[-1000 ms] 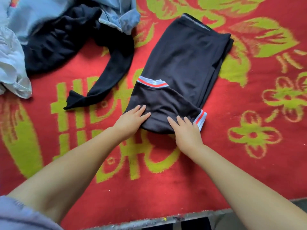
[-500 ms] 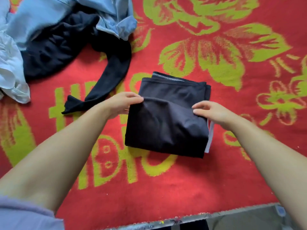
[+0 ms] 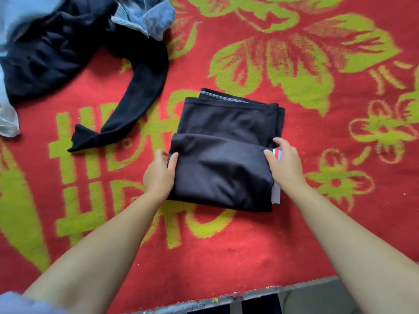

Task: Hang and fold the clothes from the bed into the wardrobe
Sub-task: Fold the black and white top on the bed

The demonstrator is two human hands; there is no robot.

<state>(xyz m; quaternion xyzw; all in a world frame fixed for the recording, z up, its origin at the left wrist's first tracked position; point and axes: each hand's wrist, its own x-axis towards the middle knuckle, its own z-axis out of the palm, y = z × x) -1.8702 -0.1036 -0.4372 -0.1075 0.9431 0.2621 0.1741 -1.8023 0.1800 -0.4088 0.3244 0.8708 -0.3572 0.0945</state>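
Occlusions first: our left fingers [image 3: 161,155] are mostly tucked under or behind the left edge of the folded black garment [image 3: 223,155], only the thumb shows on top of the fabric; the right fingertips [image 3: 277,141] curl over the garment's right edge, so what they touch underneath is hidden. A red, white and blue striped trim [image 3: 277,155] peeks out at that right edge, partly covered by the right hand, with a pale strip of cloth below it; we can't tell which part of the garment it belongs to. Top left, the pile is cut off by the frame: a dark garment [image 3: 56,55] with one sleeve trailing down toward the bed centre, a denim piece [image 3: 147,17] overlapping its upper edge, and a pale cloth [image 3: 6,118] at the far left, blurred and cropped. A lilac sleeve sits bottom left, only a corner visible. The bed's metal edge [image 3: 226,301] runs along the bottom; below it is dark and unreadable. Main item: the folded black garment lies flat on the red bed cover with green flower print [image 3: 317,234], roughly centre frame, well apart from the pile. It is folded in layers, a stitched hem showing at the far edge. Left hand [image 3: 158,175] grips the near-left edge, thumb over, fingers under. Right hand [image 3: 285,166] holds the near-right edge at the striped trim, fingers curled round it. The garment sits directly between both hands.
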